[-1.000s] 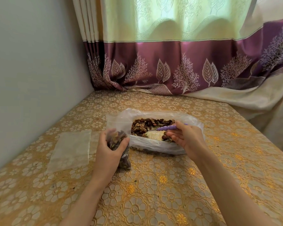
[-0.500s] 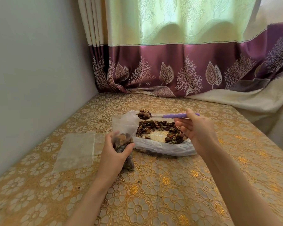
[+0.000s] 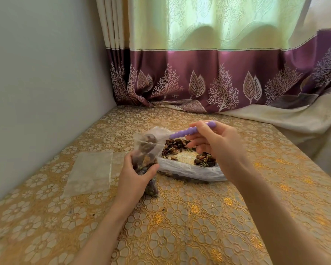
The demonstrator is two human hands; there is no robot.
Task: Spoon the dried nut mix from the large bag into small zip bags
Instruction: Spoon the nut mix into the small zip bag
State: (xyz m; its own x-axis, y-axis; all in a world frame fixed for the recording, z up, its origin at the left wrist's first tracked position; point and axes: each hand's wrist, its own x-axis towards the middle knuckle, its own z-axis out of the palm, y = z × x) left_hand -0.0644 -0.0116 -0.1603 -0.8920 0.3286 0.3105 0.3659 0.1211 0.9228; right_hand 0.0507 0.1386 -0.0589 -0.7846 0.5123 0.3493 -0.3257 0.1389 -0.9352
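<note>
A moment ago my spoon (image 3: 191,131) was down in the large bag (image 3: 191,169), then it rose with a heap of nut mix; now its bowl has crossed over and sits inside the mouth of the small zip bag (image 3: 144,150), tipped downward. So this scoop is being delivered, and I judge the load is dropping in or about to.

My right hand (image 3: 216,145) pinches the purple handle near its end, raised above the large bag. My left hand (image 3: 137,175) grips the small zip bag around its middle, holding it upright with its bottom on the bench (image 3: 180,236). It already looks well filled, so I reckon few scoops remain before sealing.

The large bag lies open just behind, with mix left around a bare patch. An empty bag (image 3: 90,172) lies flat to the left, waiting.
</note>
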